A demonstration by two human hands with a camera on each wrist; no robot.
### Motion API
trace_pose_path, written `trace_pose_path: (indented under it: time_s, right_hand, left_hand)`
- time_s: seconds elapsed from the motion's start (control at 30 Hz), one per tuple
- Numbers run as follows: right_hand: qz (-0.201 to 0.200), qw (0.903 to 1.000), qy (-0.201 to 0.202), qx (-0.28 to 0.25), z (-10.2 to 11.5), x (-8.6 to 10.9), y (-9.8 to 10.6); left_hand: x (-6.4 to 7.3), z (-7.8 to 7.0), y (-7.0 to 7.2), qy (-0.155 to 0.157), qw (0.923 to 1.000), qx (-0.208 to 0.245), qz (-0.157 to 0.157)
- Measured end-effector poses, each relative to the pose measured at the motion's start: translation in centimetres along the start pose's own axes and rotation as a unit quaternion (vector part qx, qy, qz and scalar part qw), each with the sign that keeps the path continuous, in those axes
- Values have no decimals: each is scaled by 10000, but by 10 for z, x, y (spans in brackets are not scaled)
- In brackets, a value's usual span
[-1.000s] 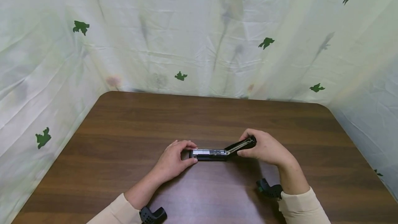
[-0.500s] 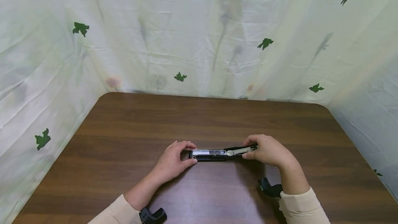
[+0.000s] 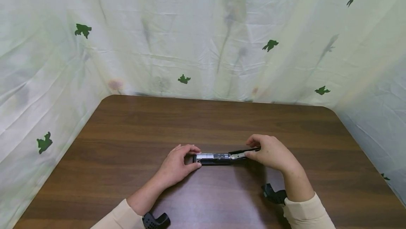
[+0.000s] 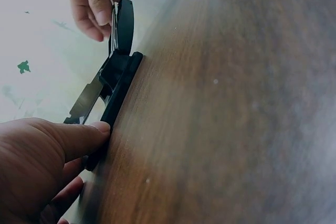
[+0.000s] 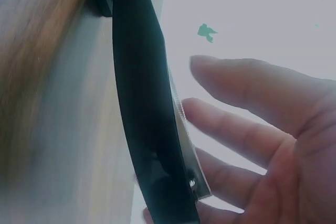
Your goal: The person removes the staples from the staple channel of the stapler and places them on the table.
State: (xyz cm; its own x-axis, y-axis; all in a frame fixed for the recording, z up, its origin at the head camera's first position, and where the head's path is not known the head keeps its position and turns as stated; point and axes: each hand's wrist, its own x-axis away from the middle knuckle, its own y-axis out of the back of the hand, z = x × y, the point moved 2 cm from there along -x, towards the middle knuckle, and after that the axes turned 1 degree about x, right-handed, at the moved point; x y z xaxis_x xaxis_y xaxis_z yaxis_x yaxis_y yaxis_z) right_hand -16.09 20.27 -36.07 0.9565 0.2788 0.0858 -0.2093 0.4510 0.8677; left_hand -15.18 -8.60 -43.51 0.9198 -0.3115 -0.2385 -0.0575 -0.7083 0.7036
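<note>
A black stapler (image 3: 215,162) lies unfolded on the table, its base to the left and its top arm swung back to the right. The left hand (image 3: 177,162) grips the base's left end between thumb and fingers, the thumb on the near edge of the base (image 4: 122,92) in the left wrist view. At the swung-back arm (image 5: 144,93) is the right hand (image 5: 262,129); in the right wrist view its thumb and index finger stand apart from the black cover, while lower fingers pass behind it. The metal staple channel (image 3: 214,156) shows along the base.
The brown wooden table (image 3: 152,123) extends around the stapler. A pale curtain (image 3: 203,38) with green leaf shapes hangs behind and at the sides. Black wrist cameras (image 3: 156,221) are strapped on both wrists, below the hands.
The right hand has lowered the stapler's top arm from a raised slant to almost flat. Its thumb and index finger have now come off the cover. The left hand stays put.
</note>
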Motion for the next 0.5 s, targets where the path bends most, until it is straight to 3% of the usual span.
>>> trace_pose_path:
  time_s: [0.33, 0.5]
  right_hand:
    - [-779, 9945, 461, -536, 22, -4, -6]
    - [-984, 9911, 637, -637, 33, -4, -11]
  left_hand:
    - [0, 0, 0, -98, 9999, 28, -57]
    - [0, 1, 0, -114, 9999, 19, -95]
